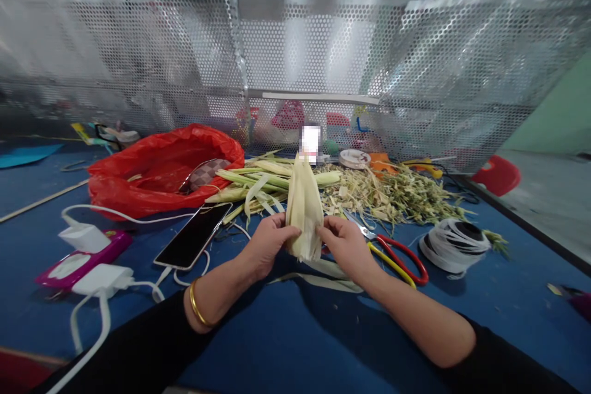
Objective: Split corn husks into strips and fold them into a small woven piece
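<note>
A pale dried corn husk (305, 209) stands upright between my two hands, its pointed end away from me and its cut end towards me. My left hand (268, 243) pinches its left edge between thumb and fingers. On the opposite edge, my right hand (347, 246) grips it in the same way. Under the hands a pale strip (330, 280) lies on the blue table. Scissors with red and yellow handles (401, 258) rest just beyond my right hand, their blades partly hidden by it.
Behind the husk lie green and pale husk strips (263, 181) and a heap of dried plant bits (392, 191). Leftward are a red plastic bag (138, 166), a phone (194, 237) and a purple power strip (83, 258) with white cables. A spool of white ribbon (455, 246) sits right. Perforated metal panels (305, 43) border the back.
</note>
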The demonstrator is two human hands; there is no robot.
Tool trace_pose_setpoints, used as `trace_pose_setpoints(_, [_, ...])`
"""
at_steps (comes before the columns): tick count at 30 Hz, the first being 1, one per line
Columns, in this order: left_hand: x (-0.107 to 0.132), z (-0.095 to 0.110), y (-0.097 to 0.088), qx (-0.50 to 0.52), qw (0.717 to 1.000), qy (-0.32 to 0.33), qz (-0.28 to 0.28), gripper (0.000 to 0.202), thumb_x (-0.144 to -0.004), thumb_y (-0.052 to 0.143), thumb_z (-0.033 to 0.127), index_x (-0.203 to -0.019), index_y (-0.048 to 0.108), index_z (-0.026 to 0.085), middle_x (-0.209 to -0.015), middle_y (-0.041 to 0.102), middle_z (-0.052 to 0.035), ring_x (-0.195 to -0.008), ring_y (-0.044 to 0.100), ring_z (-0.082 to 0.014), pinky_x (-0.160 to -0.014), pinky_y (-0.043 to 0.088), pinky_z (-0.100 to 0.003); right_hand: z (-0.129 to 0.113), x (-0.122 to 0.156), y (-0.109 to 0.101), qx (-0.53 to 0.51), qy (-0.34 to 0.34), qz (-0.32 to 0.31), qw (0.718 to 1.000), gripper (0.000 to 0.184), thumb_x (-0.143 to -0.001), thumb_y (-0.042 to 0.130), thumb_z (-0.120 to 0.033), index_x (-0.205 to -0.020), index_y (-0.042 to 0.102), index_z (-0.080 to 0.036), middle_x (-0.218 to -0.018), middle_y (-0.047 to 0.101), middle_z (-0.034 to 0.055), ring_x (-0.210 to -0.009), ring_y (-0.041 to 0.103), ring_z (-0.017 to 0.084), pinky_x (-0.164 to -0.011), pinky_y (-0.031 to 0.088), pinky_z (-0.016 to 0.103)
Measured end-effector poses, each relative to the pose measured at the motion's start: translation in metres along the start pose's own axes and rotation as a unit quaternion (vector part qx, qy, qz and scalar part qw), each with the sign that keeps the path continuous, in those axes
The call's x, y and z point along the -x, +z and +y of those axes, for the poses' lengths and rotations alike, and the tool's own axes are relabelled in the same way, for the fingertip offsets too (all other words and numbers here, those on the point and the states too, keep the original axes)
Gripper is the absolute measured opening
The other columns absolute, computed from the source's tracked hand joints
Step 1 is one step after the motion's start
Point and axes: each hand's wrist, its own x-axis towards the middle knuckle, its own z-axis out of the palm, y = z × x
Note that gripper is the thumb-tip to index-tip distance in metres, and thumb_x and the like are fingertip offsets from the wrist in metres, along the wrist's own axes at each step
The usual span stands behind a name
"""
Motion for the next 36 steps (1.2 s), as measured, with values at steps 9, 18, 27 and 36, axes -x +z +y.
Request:
trace_pose_setpoints(9, [-0.004, 0.009, -0.003, 0.107, 0.993, 0.009, 0.057, 0.032, -0.065, 0.065, 0.013, -0.097, 0.064, 0.014, -0.095, 0.070, -0.0083, -0.078, 0.066, -0.0167, -0.070, 0.052, -0.026, 0.013, -0.018, -0.013, -0.052, 0.033, 0.090, 0.994, 0.015, -0.074, 0.049, -0.030, -0.064, 0.050, -0.019, -0.051, 0.052, -0.0037, -0.045, 0.052, 0.012, -0.042, 0.042, 0.022])
trace_pose_setpoints(18, [-0.041, 0.032, -0.054, -0.307, 0.911, 0.166, 0.219, 0.027, -0.070, 0.062, 0.030, -0.092, 0.066, 0.016, -0.081, 0.070, -0.0070, -0.079, 0.063, -0.0225, -0.072, 0.045, -0.030, 0.006, -0.028, -0.030, -0.029, -0.003, 0.087, 0.996, 0.013, -0.077, 0.049, -0.032, -0.071, 0.051, -0.020, -0.062, 0.062, -0.0004, -0.043, 0.055, 0.012, -0.041, 0.042, 0.022])
trace_pose_setpoints(27, [-0.022, 0.016, -0.015, -0.538, 0.816, 0.157, 0.141, 0.028, -0.064, 0.069, 0.045, -0.049, 0.062, 0.022, -0.055, 0.058, -0.0045, -0.066, 0.056, -0.0228, -0.063, 0.035, -0.029, -0.004, -0.023, -0.053, -0.029, -0.017, 0.125, 0.992, 0.016, -0.079, 0.048, -0.034, -0.070, 0.050, -0.021, -0.057, 0.060, -0.0009, -0.039, 0.052, 0.012, -0.040, 0.040, 0.023])
trace_pose_setpoints(36, [-0.017, 0.017, -0.008, -0.344, 0.925, 0.132, 0.092, 0.027, -0.069, 0.063, 0.044, -0.062, 0.066, 0.018, -0.052, 0.054, 0.0010, -0.051, 0.045, -0.0119, -0.050, 0.031, -0.023, 0.013, -0.022, -0.055, -0.065, 0.014, 0.088, 0.994, 0.018, -0.076, 0.052, -0.035, -0.065, 0.052, -0.021, -0.053, 0.059, -0.0035, -0.031, 0.044, 0.010, -0.033, 0.031, 0.022])
